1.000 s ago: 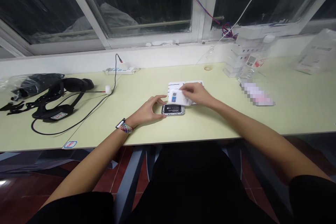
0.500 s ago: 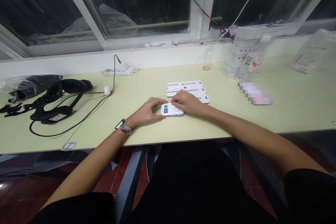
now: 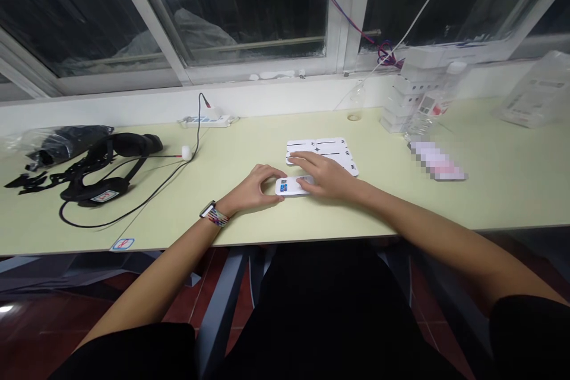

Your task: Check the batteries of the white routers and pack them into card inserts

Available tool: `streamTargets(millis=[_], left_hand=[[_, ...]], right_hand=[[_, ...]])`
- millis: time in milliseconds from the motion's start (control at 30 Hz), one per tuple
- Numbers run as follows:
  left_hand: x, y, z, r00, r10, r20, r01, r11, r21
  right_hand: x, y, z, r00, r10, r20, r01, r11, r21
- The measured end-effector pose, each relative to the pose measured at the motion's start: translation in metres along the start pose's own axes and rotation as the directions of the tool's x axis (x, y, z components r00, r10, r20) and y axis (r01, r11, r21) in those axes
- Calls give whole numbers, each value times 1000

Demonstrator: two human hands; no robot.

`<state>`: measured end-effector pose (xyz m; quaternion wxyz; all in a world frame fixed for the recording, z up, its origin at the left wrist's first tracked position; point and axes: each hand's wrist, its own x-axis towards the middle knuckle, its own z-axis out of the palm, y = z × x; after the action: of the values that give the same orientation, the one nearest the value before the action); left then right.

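Note:
A flat white rounded device (image 3: 291, 186) with a blue label and a small dark code at its left end lies on the table; its exact kind I cannot make out. My left hand (image 3: 253, 190) has it by the left end, between thumb and fingers. Over its right part is my right hand (image 3: 327, 177), thumb on the top face and other fingers stretched apart toward the left. Just behind, partly covered by the right hand, lie white rounded panels (image 3: 335, 146) with black lines and W-like marks.
A black headset (image 3: 95, 187) with a cable (image 3: 146, 199) lies left, beside a plastic-wrapped bundle (image 3: 73, 141). A power strip (image 3: 207, 122) sits by the wall. Right are stacked white boxes (image 3: 396, 108), a bottle (image 3: 421, 122), a blurred-out phone-like item (image 3: 439, 160) and a plastic bag (image 3: 537, 92).
My right hand has opened from a bent-finger hold at the device's right end, its fingers now stretched out over the panels' edge. The left hand keeps its hold. The view has shifted slightly.

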<state>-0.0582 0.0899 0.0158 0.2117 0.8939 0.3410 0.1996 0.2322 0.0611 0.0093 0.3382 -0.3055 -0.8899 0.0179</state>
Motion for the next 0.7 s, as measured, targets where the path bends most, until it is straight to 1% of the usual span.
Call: streamTargets(millis=[100, 167, 200, 233, 300, 367, 400, 433, 500, 600, 667, 700], left_hand=[[1, -2, 1, 1000, 1, -26, 0, 1000, 20], [1, -3, 3, 999, -17, -47, 18, 999, 32], [1, -4, 3, 998, -31, -61, 33, 999, 36], [1, -4, 4, 996, -49, -79, 53, 998, 38], [1, -5, 5, 989, -91, -114, 95, 995, 35], [0, -5, 6, 985, -115, -129, 120, 992, 33], [0, -5, 6, 985, -118, -126, 124, 992, 36], [0, -5, 6, 986, -118, -120, 123, 992, 40], [0, -5, 6, 988, -112, -110, 118, 992, 46], [0, -4, 4, 990, -105, -98, 111, 992, 55], [0, -3, 3, 991, -101, -85, 107, 992, 68], [0, -3, 3, 992, -101, -75, 107, 992, 73]], right_hand=[[1, -3, 4, 994, -66, -84, 66, 998, -3], [0, -6, 7, 993, -56, -104, 56, 998, -5], [-1, -8, 9, 995, -31, -91, 30, 1000, -6], [-3, -9, 12, 999, 0, -46, 0, 1000, -1], [-7, -9, 19, 990, 60, 129, -63, 998, 22], [-12, -8, 26, 943, 95, 320, -115, 992, 46], [-13, -7, 28, 919, 108, 380, -138, 989, 52], [-15, -6, 31, 904, 122, 409, -157, 986, 54], [-15, -5, 33, 899, 141, 415, -179, 982, 55], [-11, -7, 33, 907, 154, 393, -187, 981, 48], [-4, -12, 31, 931, 157, 329, -172, 985, 19], [0, -15, 30, 951, 150, 270, -155, 988, 0]])
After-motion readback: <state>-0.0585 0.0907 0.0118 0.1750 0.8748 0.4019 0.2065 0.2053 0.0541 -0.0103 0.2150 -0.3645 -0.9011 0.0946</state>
